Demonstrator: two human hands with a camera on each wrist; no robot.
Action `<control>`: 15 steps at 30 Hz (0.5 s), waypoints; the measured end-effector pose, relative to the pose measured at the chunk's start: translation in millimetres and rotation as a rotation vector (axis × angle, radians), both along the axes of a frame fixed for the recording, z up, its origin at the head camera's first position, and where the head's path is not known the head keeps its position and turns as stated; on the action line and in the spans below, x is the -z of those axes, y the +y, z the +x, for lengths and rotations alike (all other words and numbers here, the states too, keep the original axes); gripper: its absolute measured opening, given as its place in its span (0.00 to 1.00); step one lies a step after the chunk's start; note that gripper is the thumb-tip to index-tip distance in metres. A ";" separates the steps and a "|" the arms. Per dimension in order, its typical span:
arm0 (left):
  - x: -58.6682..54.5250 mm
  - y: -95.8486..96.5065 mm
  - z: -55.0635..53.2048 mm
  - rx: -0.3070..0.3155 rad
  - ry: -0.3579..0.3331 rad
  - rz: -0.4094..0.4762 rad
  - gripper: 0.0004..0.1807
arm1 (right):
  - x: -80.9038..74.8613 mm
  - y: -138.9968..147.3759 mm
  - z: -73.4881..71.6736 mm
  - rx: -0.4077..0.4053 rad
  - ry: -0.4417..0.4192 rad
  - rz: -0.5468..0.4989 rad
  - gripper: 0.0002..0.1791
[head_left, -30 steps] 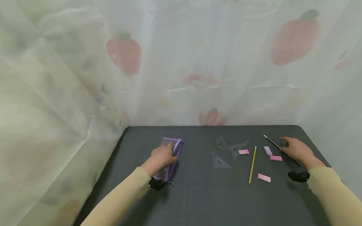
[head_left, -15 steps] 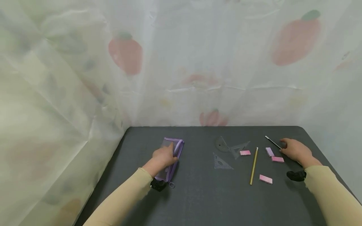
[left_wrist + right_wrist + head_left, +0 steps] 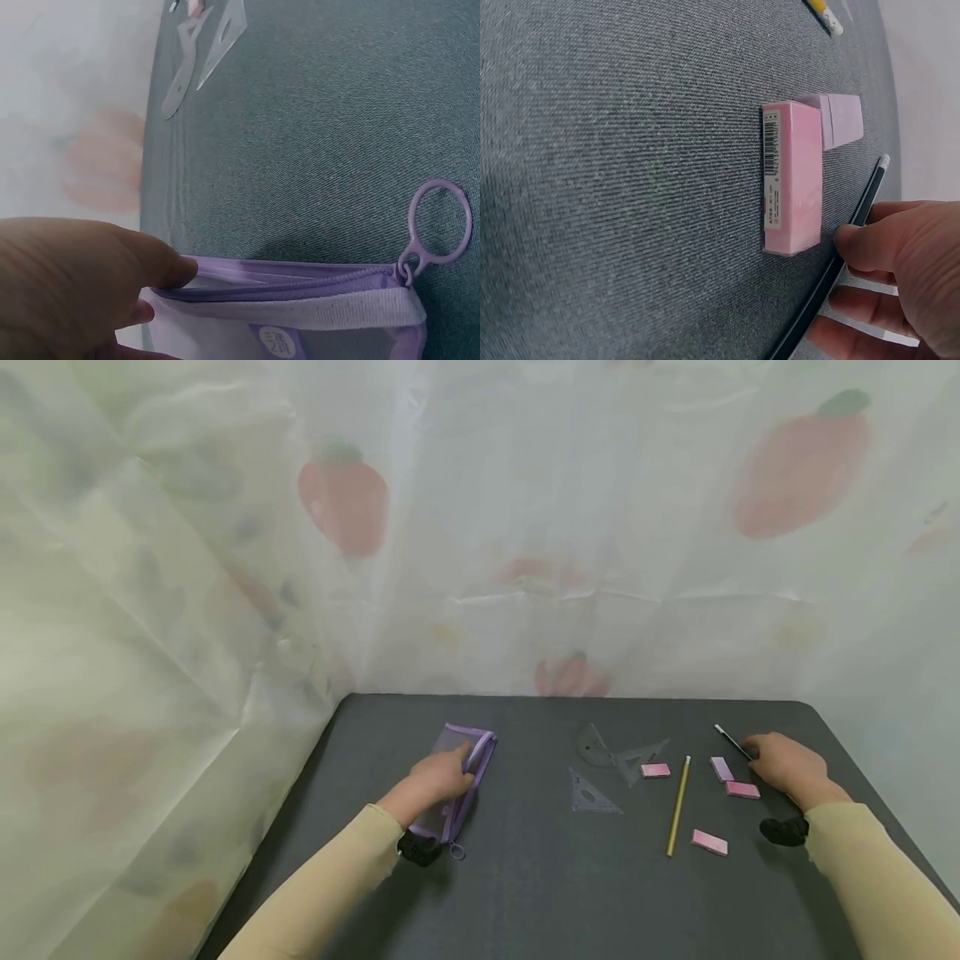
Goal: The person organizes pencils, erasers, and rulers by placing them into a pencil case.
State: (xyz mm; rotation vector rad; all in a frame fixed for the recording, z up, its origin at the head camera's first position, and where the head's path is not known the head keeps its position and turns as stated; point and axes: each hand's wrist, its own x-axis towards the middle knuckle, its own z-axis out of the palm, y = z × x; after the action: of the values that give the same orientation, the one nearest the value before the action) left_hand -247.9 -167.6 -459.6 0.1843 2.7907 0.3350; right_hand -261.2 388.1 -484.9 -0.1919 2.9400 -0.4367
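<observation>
My left hand (image 3: pixel 442 777) pinches the open zip edge of a see-through pencil case (image 3: pixel 430 820) with purple trim. In the left wrist view the thumb lies at the case's mouth (image 3: pixel 232 279), and a purple ring (image 3: pixel 441 221) hangs from the zip pull. A black pencil (image 3: pixel 814 300) with a white end lies slanted on the table at the right. My right hand (image 3: pixel 790 766) pinches it along its length, the thumb on the near side. Close by are a pink eraser (image 3: pixel 799 176) and a lilac eraser (image 3: pixel 844 120), touching or nearly so.
On the dark table (image 3: pixel 525 893) lie a yellow pencil (image 3: pixel 678 810), a pink eraser (image 3: pixel 709 842) and another pink eraser (image 3: pixel 655 770). A clear protractor (image 3: pixel 594 747), a set square (image 3: pixel 591 795) and another set square (image 3: pixel 637 758) lie further left. A strawberry-print curtain (image 3: pixel 465 527) hangs behind.
The right hand's fingers have drawn in around the black pencil, which has barely moved. My left hand keeps its hold on the pencil case. The head view has shifted slightly.
</observation>
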 end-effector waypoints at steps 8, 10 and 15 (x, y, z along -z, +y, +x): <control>2.5 -5.3 -3.3 0.010 -0.035 0.109 0.34 | 6.2 2.2 1.1 0.000 0.057 0.037 0.22; 2.1 -5.9 -4.0 0.020 -0.035 0.139 0.33 | 5.5 3.3 2.6 0.003 0.071 0.042 0.22; -1.7 -7.6 -4.8 -0.001 -0.079 0.248 0.34 | -2.2 5.3 5.5 0.029 0.150 0.052 0.22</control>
State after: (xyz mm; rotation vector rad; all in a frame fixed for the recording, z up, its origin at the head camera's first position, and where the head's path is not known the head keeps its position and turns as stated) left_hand -252.8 -175.2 -457.9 0.2223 2.6649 0.6744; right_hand -255.7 393.3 -482.7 -0.1832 3.1013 -0.3639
